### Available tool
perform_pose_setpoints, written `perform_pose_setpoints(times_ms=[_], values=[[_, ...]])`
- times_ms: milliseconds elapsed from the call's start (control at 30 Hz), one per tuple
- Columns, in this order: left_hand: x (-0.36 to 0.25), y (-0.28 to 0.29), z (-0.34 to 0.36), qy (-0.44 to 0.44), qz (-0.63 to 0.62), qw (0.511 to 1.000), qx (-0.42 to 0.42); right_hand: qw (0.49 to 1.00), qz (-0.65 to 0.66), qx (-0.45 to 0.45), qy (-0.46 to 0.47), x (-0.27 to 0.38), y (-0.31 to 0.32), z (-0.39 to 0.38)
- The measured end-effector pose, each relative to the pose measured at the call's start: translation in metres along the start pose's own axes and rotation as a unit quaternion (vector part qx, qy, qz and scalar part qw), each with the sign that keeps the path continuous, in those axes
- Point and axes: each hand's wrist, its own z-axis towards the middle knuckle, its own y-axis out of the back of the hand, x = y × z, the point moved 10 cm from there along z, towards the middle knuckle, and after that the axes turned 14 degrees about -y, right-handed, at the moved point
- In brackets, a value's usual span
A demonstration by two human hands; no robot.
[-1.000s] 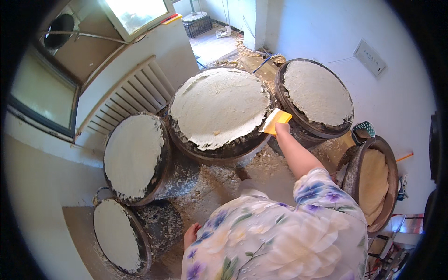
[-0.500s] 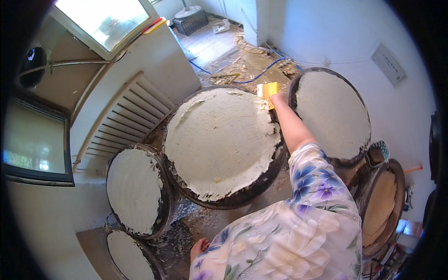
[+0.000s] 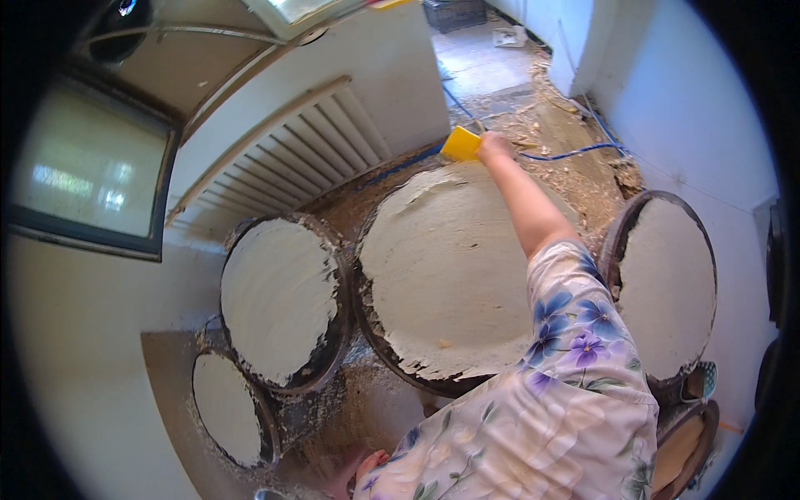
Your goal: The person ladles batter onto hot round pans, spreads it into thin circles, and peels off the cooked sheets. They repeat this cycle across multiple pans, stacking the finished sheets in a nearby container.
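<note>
Past the far edge of a big round tub (image 3: 385,337) filled with pale, thick paste (image 3: 450,275), my right hand (image 3: 497,147) is closed around a yellow scraper (image 3: 462,145). The scraper's broad flat face points left, close to the tub's far rim; whether it touches the paste I cannot tell. My right arm stretches over the right part of the tub. Low in the view, beside my patterned garment, my left hand (image 3: 372,462) hangs near the floor. Its fingers are small, blurred and partly hidden by the sleeve.
Similar paste-filled tubs stand left (image 3: 279,300), lower left (image 3: 229,408) and right (image 3: 664,287). A tan-filled tub (image 3: 679,454) sits at the lower right. A radiator (image 3: 292,146) lines the left wall. Debris and a blue hose (image 3: 575,152) lie on the floor beyond.
The view has swung, shifting the tubs rightward. My right hand and the scraper have moved from the big tub's right far rim leftward along its far edge.
</note>
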Motion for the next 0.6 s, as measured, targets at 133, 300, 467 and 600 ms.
perform_pose_setpoints(times_ms=[133, 300, 467, 600], values=[[0.018, 0.007, -0.013, -0.010, -0.017, 1.000, -0.007, 0.989, -0.043, -0.003, 0.145, 0.112, -0.036, -0.044], [0.028, 0.007, -0.009, -0.031, -0.034, 0.999, 0.019, 0.931, -0.090, 0.024, 0.353, 0.217, -0.090, -0.168], [0.024, 0.014, 0.009, -0.076, -0.038, 0.994, 0.067, 0.792, -0.190, 0.085, 0.574, 0.236, -0.136, -0.350], [0.020, 0.029, 0.022, -0.117, -0.041, 0.987, 0.105, 0.657, -0.311, 0.186, 0.661, 0.147, -0.164, -0.515]])
